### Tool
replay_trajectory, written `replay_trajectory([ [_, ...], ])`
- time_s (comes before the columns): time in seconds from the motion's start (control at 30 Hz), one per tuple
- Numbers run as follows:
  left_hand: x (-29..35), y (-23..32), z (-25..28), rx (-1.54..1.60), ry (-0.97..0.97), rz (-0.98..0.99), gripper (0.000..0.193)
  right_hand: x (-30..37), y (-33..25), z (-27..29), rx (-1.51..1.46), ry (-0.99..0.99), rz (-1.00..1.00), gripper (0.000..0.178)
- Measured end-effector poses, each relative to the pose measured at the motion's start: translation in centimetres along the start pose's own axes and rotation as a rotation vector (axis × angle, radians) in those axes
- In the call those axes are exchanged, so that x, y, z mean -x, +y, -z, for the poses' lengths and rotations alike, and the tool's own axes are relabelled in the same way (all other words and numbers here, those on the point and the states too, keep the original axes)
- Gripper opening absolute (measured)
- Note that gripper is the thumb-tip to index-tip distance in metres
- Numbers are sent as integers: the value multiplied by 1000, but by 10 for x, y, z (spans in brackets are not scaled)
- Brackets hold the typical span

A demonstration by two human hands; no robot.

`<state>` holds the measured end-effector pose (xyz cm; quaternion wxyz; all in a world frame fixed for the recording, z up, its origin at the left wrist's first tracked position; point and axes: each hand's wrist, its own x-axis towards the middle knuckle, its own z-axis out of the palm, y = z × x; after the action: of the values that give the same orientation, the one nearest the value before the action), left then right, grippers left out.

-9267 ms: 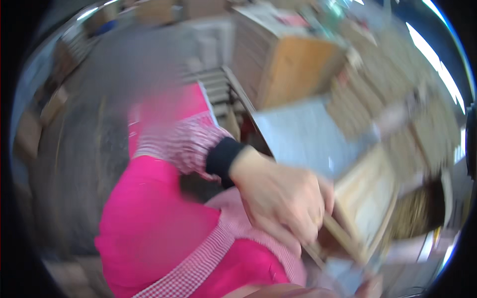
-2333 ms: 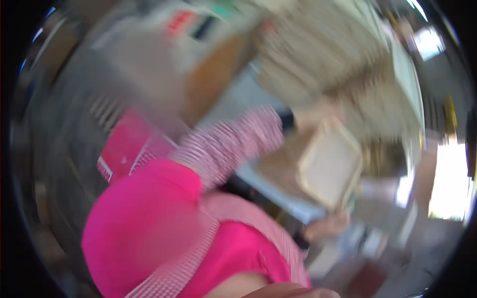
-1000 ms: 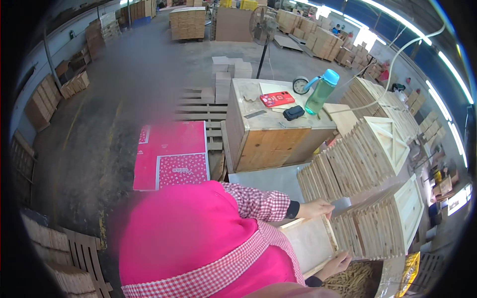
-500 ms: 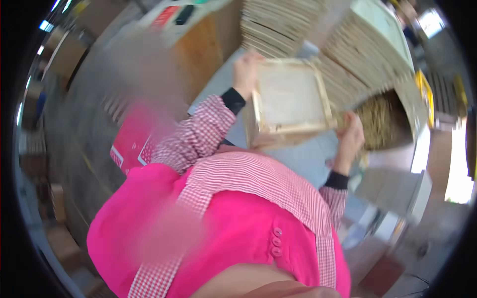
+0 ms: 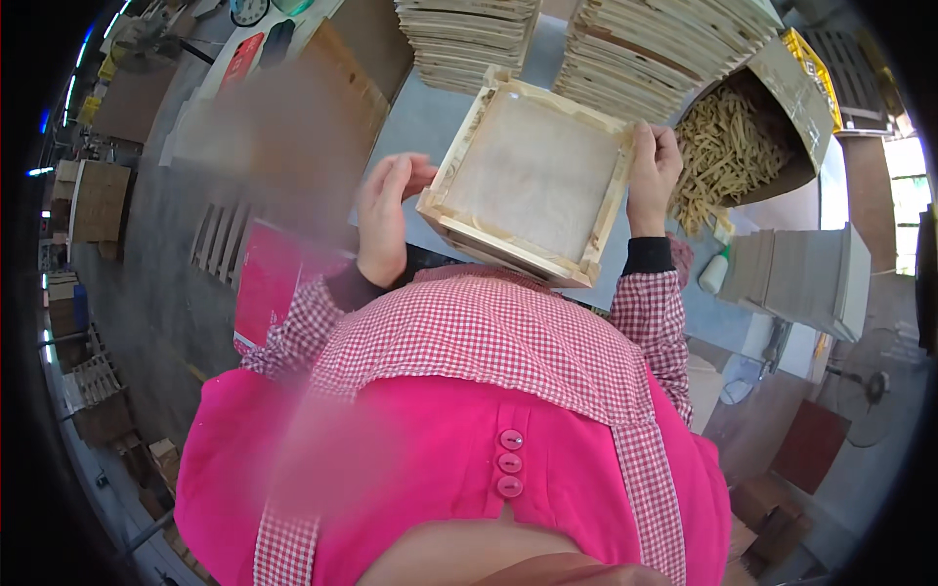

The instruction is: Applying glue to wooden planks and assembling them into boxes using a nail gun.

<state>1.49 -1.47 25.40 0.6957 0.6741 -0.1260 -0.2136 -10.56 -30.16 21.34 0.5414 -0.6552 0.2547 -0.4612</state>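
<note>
Closest to the wearer, the checked apron point(image 5: 489, 327) comes right up to the near edge of the tray point(image 5: 537, 171), a square wooden one with a pale panel, held tilted in front of the body. The right hand point(image 5: 653, 176) is clamped on its far right corner, thumb on the rim and fingers behind. The left hand point(image 5: 389, 215) is loosely parted, its fingers just beside the left rim; from here I can't tell whether a fingertip touches, nor whether the tray rests on the table point(image 5: 435, 127).

To my mind, one corner is a poor hold for something that wide: a matching left-hand grip would steady it, with fingers under the rim and off the panel. I'd watch the near corner too, as it could snag the apron.

Past the right hand lie the bottle point(image 5: 714, 272) and the carton point(image 5: 801, 107) of loose strips point(image 5: 728, 146), well worth keeping elbows off. Farther back, frames point(image 5: 645, 59) stand piled high, close behind the tray.
</note>
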Motion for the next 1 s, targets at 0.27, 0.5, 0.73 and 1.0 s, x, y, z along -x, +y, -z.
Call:
replay_trajectory([
  [0.27, -121, 7, -39, -75, -233, -231, 34, -2, 21, -8, 3, 30, 123, 22],
  [0.5, -170, -2, -69, -35, -618, -38, 38, -2, 4, -23, -20, 49, 124, 23],
  [0.73, -142, 27, -72, 98, -421, -82, 38, -19, -23, -28, 48, 116, 146, 26],
  [1.0, -152, -19, -66, 46, -209, -178, 38, -49, 2, -27, 247, -202, 63, 30],
])
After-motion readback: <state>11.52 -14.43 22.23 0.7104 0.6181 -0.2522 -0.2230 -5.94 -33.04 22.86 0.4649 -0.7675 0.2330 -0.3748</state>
